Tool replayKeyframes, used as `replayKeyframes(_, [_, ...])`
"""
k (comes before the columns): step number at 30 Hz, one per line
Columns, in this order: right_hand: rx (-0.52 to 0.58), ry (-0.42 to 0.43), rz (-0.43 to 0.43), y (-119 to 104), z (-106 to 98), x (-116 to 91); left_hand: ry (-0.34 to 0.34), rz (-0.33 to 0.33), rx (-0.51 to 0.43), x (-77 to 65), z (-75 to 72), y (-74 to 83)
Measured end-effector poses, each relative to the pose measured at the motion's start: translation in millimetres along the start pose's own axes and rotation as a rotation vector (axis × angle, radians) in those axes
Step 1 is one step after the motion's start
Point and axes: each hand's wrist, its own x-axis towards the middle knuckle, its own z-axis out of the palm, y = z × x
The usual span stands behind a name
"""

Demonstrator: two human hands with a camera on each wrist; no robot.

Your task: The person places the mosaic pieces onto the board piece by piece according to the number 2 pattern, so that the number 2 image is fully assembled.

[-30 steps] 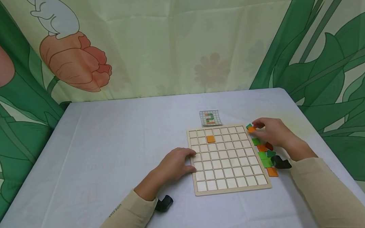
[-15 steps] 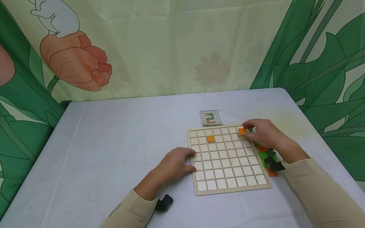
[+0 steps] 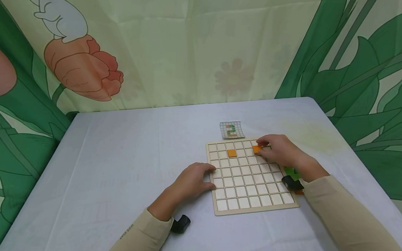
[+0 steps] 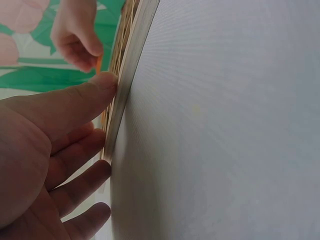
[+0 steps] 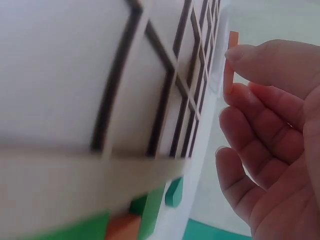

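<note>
My right hand [image 3: 281, 150] pinches an orange square tile [image 3: 257, 149] between thumb and fingertips, over the upper right cells of a wooden grid board [image 3: 255, 209]. Seen from the right wrist, that thin tile [image 5: 230, 70] is edge-on, standing apart from the grid bars in view. At the board's left edge my left hand [image 3: 191, 180] rests with thumb and fingers spread, fingertips right at the frame; the left wrist view shows its thumb [image 4: 102, 82] against the rim. Another orange square tile [image 3: 232, 153] lies in a cell of the second row.
Along the board's right side lie loose tiles, among them a green tile [image 3: 290, 172], partly hidden by my right arm. Behind the board is a small card [image 3: 232, 130] with a gridded colour pattern. A white cloth [image 3: 121, 162] covers the table, and a printed curtain hangs behind.
My right hand has carried the orange tile leftward from the loose tiles beside the board to over its upper right cells. The left hand and the board have stayed put.
</note>
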Motion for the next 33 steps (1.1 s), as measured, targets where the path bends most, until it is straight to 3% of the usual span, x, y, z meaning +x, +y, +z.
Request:
replayKeyframes(23, [-0.052,-0.04,-0.101,-24.5,16.8,14.5,0.005,0.008,-0.006,-1.1,0.2,-0.6])
replayKeyframes(33, [-0.062,-0.054,-0.07,-29.2,19.7,17.3,0.006,0.006,-0.002,-0.7,0.6,-1.3])
